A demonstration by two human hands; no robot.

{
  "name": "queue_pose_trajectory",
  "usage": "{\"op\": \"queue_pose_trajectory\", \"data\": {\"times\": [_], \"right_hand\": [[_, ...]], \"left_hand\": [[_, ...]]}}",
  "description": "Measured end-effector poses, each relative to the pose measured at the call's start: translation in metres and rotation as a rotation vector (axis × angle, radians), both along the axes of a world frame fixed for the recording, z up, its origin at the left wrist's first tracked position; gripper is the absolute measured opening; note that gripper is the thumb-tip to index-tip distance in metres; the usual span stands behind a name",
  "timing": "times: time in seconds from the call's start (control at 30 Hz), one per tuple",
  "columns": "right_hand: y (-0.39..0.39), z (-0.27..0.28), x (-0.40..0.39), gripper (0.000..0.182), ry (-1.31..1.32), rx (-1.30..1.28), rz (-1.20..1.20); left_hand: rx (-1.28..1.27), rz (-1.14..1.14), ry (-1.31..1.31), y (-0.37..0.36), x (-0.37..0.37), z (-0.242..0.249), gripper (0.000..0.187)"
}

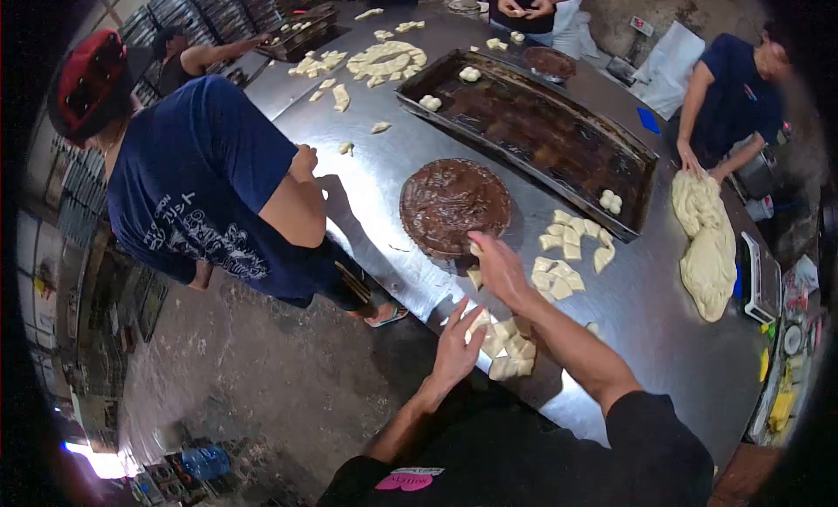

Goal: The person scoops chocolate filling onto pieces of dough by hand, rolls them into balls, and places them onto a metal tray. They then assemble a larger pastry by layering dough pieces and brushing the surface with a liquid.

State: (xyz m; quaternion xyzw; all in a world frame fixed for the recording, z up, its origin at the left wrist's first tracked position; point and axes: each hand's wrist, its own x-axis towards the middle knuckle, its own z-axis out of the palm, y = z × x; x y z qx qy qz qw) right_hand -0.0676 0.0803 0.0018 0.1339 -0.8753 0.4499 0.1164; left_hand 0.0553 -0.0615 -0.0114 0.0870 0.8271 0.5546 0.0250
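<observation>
Nearest the camera, the left hand point(456, 348) hovers with fingers spread wide, gripping nothing, its fingertips just touching the near cluster of cut dough pieces point(509, 348) on the steel table point(663, 332). Just beyond that cluster, the right hand point(499, 267) reaches forward, fingers curled loosely; a small dough piece point(476, 248) shows at its fingertips, though whether it is pinched cannot be told. Right of this hand lies a second group of dough squares point(569, 254). Just past the hand sits the round greased pan point(454, 206), dark and shiny. Behind the pan stretches a long dark baking tray point(532, 127) holding a few dough balls. Right of the tray, another person presses a large dough mass point(705, 241).
</observation>
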Motion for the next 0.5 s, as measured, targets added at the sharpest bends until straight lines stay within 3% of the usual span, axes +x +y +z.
{"op": "queue_pose_trajectory", "data": {"times": [0.03, 0.07, 0.13, 0.2, 0.27, 0.3, 0.37, 0.4, 0.47, 0.5], "right_hand": [[-0.007, 0.0, -0.015, 0.047, 0.282, 0.26, 0.121], [-0.012, 0.0, -0.026, 0.047, 0.276, 0.262, 0.134], [-0.022, 0.0, -0.041, 0.045, 0.179, 0.553, 0.353], [-0.025, -0.006, -0.049, 0.04, 0.186, 0.606, 0.409], [-0.027, -0.001, -0.054, 0.038, -0.155, 0.643, 0.399], [-0.025, -0.008, -0.058, 0.038, -0.157, 0.644, 0.403], [-0.022, -0.019, -0.065, 0.033, -0.214, 0.336, 0.253], [-0.017, -0.02, -0.064, 0.033, -0.212, 0.335, 0.248], [-0.005, 0.0, -0.055, 0.034, -1.032, -0.48, 0.22], [0.002, 0.008, -0.044, 0.033, -1.07, -0.595, 0.256]], "left_hand": [[0.006, 0.035, -0.022, -0.011, -0.003, -0.003, 0.036], [0.011, 0.069, -0.045, -0.022, -0.005, -0.005, 0.035], [-0.01, 0.109, -0.067, -0.041, -0.009, -0.004, 0.031], [0.077, 0.175, -0.232, -0.054, -0.011, 0.002, 0.029], [0.049, 0.184, -0.188, -0.059, -0.018, -0.014, 0.028], [0.191, 0.194, -0.25, -0.057, -0.023, -0.029, 0.027], [0.488, 0.213, -0.474, -0.046, -0.033, -0.024, 0.029], [0.486, 0.208, -0.472, -0.038, -0.04, -0.019, 0.029], [0.91, 0.284, -0.625, -0.021, -0.05, -0.01, 0.037], [0.914, 0.242, -0.634, -0.017, -0.052, -0.005, 0.04]]}}
